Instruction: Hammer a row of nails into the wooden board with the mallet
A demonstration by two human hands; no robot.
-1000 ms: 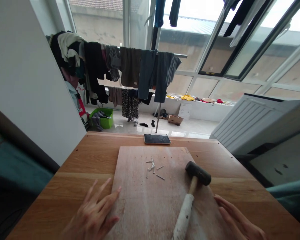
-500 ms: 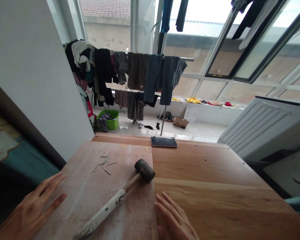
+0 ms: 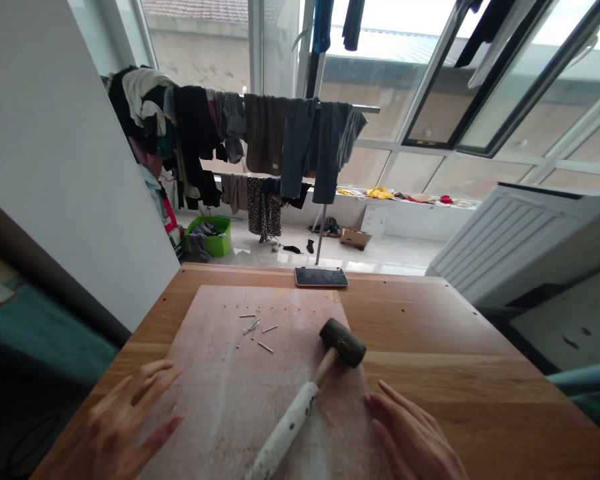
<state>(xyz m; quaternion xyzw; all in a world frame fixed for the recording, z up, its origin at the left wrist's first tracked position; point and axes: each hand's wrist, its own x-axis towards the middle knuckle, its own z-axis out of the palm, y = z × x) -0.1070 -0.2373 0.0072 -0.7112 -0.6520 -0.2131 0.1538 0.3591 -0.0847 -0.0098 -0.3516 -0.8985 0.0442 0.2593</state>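
Observation:
A flat reddish board [image 3: 210, 380] lies on the wooden table, with a row of small holes near its far edge. My left hand [image 3: 125, 420] rests at the board's left edge, fingers apart. At the right edge is my right hand [image 3: 415, 433], its fingers stretched out and its fingertips against the board. Between the hands a rubber mallet [image 3: 300, 403] lies diagonally on the board, black head toward the far right, white-coated handle toward me. Several nails [image 3: 255, 325] are scattered near the row of holes. Neither hand holds anything.
The wooden table [image 3: 480, 373] extends beyond the board. A dark phone [image 3: 321, 277] lies at its far edge. Past it stand a drying rack with clothes [image 3: 265, 133] and a green basket [image 3: 223, 241]. A white wall [image 3: 80, 153] is at the left, a white ridged panel [image 3: 485, 227] at the right.
The board has slid to the right across the table, carrying the mallet and nails. Both hands moved right with it, and table surface now shows left of the board.

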